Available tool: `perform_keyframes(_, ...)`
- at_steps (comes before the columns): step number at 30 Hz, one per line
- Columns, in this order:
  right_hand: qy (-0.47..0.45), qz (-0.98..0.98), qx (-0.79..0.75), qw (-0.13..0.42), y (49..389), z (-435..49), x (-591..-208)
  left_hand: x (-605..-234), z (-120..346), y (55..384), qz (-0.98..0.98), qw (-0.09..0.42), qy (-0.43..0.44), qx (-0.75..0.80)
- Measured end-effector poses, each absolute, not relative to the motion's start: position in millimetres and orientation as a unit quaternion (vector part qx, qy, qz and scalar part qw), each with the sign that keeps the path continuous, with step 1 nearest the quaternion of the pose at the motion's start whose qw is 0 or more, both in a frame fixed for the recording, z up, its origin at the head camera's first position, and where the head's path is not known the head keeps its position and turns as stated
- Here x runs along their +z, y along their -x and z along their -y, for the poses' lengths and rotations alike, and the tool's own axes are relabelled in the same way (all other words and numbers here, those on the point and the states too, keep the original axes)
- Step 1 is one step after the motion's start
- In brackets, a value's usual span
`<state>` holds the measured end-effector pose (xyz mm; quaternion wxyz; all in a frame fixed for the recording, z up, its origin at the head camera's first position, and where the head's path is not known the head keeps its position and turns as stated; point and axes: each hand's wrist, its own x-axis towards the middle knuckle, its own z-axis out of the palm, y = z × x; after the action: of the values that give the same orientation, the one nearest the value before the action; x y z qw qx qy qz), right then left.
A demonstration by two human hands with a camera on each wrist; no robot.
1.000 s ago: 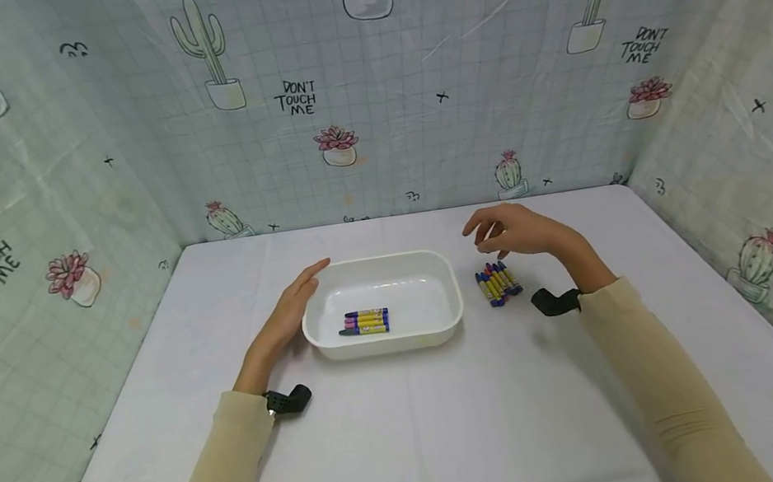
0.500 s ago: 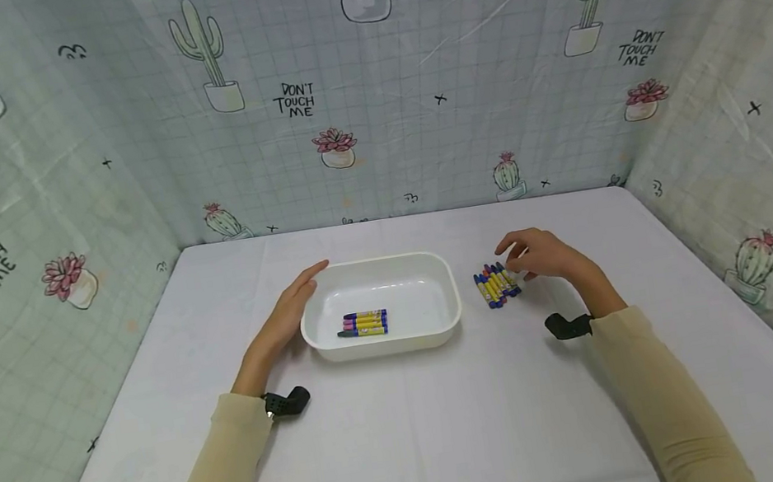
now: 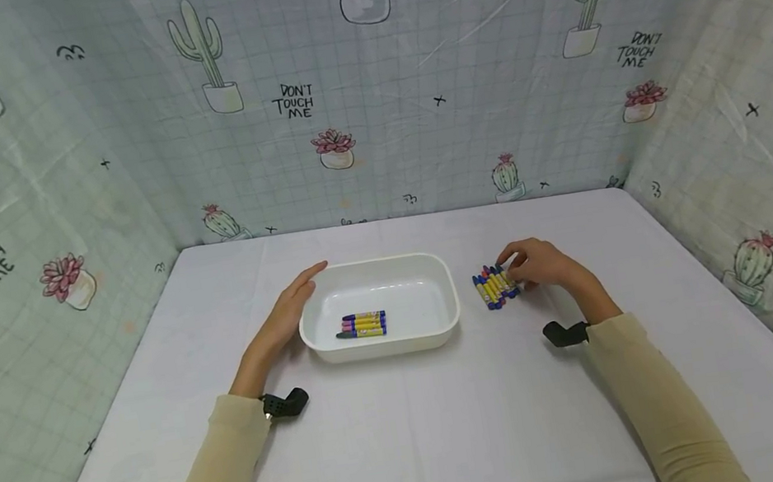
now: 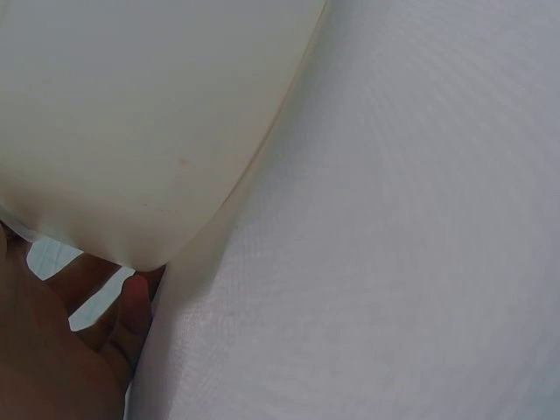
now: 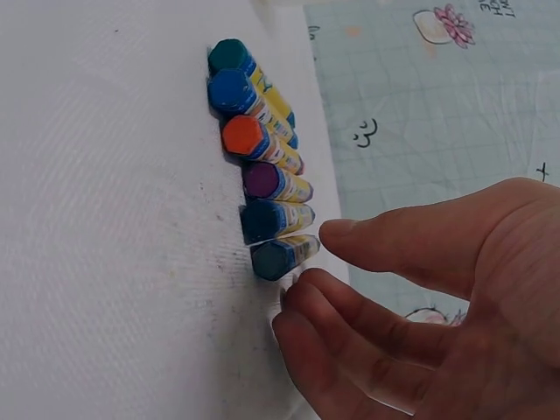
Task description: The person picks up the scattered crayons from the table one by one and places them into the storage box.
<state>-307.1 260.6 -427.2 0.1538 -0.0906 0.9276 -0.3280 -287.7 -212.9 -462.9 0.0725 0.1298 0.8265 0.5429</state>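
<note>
A white rectangular tray [image 3: 439, 341] stands mid-table with several wax crayons [image 3: 363, 326] lying side by side in its left part. My left hand [image 3: 285, 313] rests along the tray's left end, its fingers stretched over the rim. In the left wrist view the fingers [image 4: 131, 315] touch the tray's outer wall [image 4: 131, 157]. To the right of the tray lies a row of crayons [image 3: 489, 289] in yellow wrappers. My right hand [image 3: 540, 261] is at that row's right end. In the right wrist view its thumb and fingers [image 5: 367, 236] stand apart beside the end crayon [image 5: 284, 256], apparently not gripping it.
A white cloth covers the table [image 3: 416, 436]. Cactus-print fabric [image 3: 404, 105] hangs behind it and at both sides. Each wrist carries a black camera mount [image 3: 285, 403].
My right hand has come down from above and behind the crayon row to its right end. The left hand stays on the tray, and the crayons keep their places.
</note>
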Motion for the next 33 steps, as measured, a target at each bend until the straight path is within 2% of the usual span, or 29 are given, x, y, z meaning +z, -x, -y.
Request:
perform_keyframes(11, 0.079, -0.930, -0.325, 0.150, 307.5, -257.2, -431.6, -464.1, 215.7, 284.4, -0.837, 0.059, -0.128, 0.529)
perform_keyframes(33, 0.068, -0.938, -0.307, 0.147, 306.7, -262.4, -430.8, -464.7, 213.2, 286.3, -0.829, 0.065, -0.137, 0.538)
